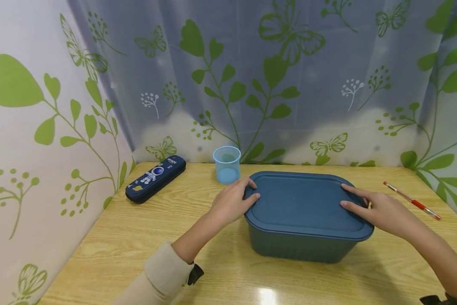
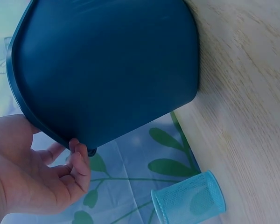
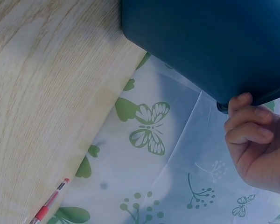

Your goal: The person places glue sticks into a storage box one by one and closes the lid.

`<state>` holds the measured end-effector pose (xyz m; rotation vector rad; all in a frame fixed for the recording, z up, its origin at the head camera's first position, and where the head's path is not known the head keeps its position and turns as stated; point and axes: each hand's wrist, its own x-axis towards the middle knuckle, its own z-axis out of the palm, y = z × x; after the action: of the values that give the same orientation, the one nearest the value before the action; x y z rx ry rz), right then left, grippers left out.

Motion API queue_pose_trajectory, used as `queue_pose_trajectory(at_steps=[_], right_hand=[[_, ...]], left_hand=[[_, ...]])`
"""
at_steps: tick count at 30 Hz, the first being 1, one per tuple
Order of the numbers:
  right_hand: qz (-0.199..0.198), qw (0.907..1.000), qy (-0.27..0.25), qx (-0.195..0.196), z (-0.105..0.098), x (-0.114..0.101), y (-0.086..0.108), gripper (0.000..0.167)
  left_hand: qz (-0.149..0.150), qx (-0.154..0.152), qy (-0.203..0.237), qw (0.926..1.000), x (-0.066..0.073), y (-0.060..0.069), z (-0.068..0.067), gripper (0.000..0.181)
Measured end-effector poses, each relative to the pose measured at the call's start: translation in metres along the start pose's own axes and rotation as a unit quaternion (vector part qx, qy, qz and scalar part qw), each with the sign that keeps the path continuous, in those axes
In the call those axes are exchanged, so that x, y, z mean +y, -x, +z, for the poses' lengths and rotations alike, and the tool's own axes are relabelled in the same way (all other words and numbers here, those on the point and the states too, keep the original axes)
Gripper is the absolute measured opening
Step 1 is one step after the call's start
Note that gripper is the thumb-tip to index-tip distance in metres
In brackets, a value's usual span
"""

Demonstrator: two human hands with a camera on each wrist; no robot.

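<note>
A dark blue plastic storage box [image 1: 297, 246] stands on the wooden table with its matching lid [image 1: 297, 203] on top. At the lid's left end my left hand [image 1: 232, 198] grips the rim, thumb and index finger above; the left wrist view shows the other fingers [image 2: 79, 161] curled at the rim's underside. My right hand [image 1: 385, 209] holds the opposite end the same way, its fingers [image 3: 249, 116] bent beneath the rim in the right wrist view. Whatever the box contains is hidden.
A light blue mesh cup [image 1: 227, 165] stands behind the left hand. Farther left lies a navy pencil case [image 1: 156, 178] with an astronaut print. Right of the box is a red pen [image 1: 411, 200]. Patterned curtains [image 1: 289, 84] border the wooden table [image 1: 198, 203] at the back and sides.
</note>
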<state>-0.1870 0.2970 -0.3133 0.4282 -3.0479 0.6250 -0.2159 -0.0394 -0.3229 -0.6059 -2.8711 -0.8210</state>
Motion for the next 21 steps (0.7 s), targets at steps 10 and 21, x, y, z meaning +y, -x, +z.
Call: queue_pose_trajectory(at_steps=[10, 21], right_hand=[[-0.004, 0.9998, -0.018, 0.001, 0.0004, 0.0035, -0.0011, 0.062], [-0.002, 0.9992, -0.039, 0.006, 0.0044, 0.0079, 0.0022, 0.059]], left_hand=[[0.002, -0.006, -0.018, 0.9998, 0.0021, -0.0018, 0.0005, 0.022], [0.010, -0.002, -0.008, 0.9999, 0.0013, -0.0009, 0.0036, 0.020]])
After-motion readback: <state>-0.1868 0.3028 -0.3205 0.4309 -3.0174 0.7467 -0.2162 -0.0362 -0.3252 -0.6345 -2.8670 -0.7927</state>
